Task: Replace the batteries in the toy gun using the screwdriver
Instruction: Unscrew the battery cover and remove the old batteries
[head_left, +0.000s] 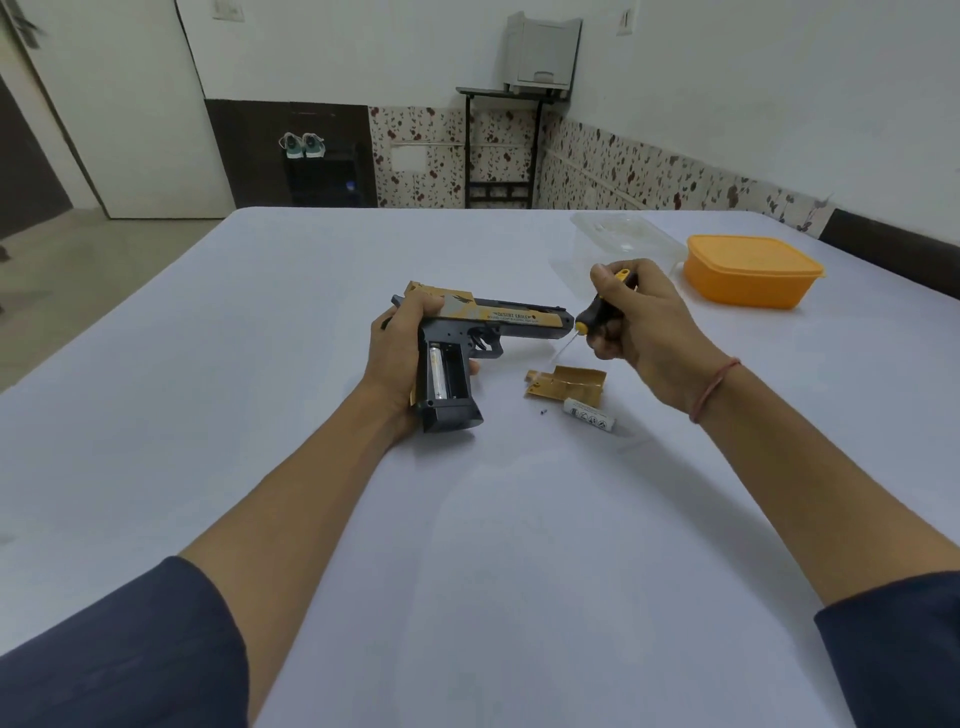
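Observation:
The gold and dark grey toy gun (470, 332) lies on its side on the white table, barrel pointing right. My left hand (397, 358) grips its rear and grip. The battery bay in the grip is open, with one battery (437, 371) seated in its left slot. My right hand (641, 325) holds a black and yellow screwdriver (597, 312) just off the muzzle, tip angled down-left. The gold battery cover (569, 382) lies on the table below the screwdriver. A loose white battery (592, 415) and a tiny screw (543, 413) lie beside the cover.
An orange lidded box (750, 270) sits at the back right, with a clear plastic container (621, 239) to its left. The table (311, 467) is covered in a white sheet. A door, shoes and a small stand are against the far wall.

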